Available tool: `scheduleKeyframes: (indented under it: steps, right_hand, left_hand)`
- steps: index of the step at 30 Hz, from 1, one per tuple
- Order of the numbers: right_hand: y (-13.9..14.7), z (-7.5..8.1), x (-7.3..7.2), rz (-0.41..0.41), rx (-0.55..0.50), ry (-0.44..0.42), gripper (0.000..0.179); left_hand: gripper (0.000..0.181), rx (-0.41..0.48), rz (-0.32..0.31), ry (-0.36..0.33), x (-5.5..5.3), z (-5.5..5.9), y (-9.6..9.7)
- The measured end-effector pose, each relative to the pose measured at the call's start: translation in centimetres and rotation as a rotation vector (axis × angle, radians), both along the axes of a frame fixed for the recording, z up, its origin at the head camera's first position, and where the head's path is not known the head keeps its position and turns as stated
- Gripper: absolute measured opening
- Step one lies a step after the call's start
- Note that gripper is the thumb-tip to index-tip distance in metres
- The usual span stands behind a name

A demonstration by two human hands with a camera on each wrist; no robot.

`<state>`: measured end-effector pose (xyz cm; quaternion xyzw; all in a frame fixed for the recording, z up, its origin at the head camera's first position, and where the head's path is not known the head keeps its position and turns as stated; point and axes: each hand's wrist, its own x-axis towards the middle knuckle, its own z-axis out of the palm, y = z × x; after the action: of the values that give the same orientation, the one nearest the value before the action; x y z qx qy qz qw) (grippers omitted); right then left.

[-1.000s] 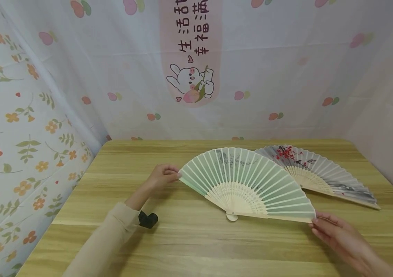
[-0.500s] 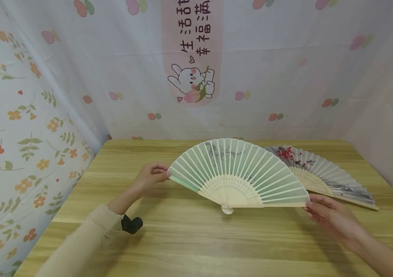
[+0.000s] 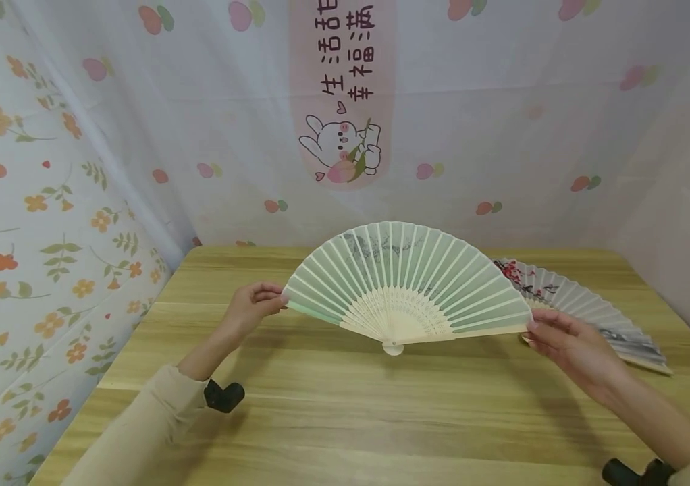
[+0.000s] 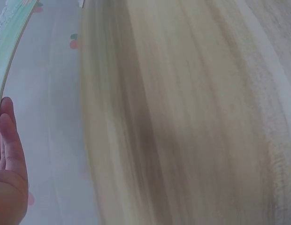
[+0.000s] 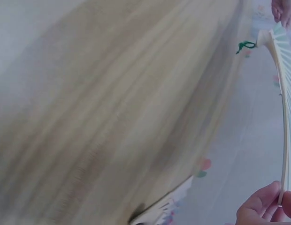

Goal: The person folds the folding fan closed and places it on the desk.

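A pale green folding fan (image 3: 393,277), spread wide with a dark ink drawing on its leaf, is held up above the table. My left hand (image 3: 248,312) pinches its left end stick near the leaf's tip. At the opposite end, my right hand (image 3: 576,347) grips the right end stick between thumb and fingers. The right wrist view shows the fan (image 5: 284,93) nearly edge-on, with a small green cord loop (image 5: 247,45) at its pivot. Behind my right hand lies a grey folding fan (image 3: 588,307) with red blossoms, spread on the table and partly hidden by the green one.
The wood-grain table (image 3: 345,418) reaches back to a white printed curtain (image 3: 229,121). A floral curtain (image 3: 47,270) hangs along the left side. Black wrist mounts (image 3: 223,396) sit at both wrists.
Both hands have lifted the green fan up and moved it left, away from the grey fan. Its right end has risen most. The grey fan stays on the table.
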<state>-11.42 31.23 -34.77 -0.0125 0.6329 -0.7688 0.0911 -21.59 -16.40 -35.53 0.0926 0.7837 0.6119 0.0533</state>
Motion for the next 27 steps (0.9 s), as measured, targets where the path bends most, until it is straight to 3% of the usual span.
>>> scheduleKeyframes:
  steps: [10, 22, 27]
  right_hand:
    - [-1.0, 1.6, -1.8, -0.021, 0.020, 0.043, 0.013]
    - [-1.7, 2.4, -3.2, -0.027, -0.117, 0.130, 0.016]
    - [-2.2, 2.4, -3.4, -0.039, -0.122, 0.156, 0.015]
  left_hand:
    - [0.034, 0.048, 0.030, 0.030, -0.5, 0.9, -1.1]
    - [0.034, 0.085, 0.047, 0.055, -0.4, 2.1, -1.7]
    - [0.030, 0.114, 0.062, 0.072, -0.4, 2.5, -1.8]
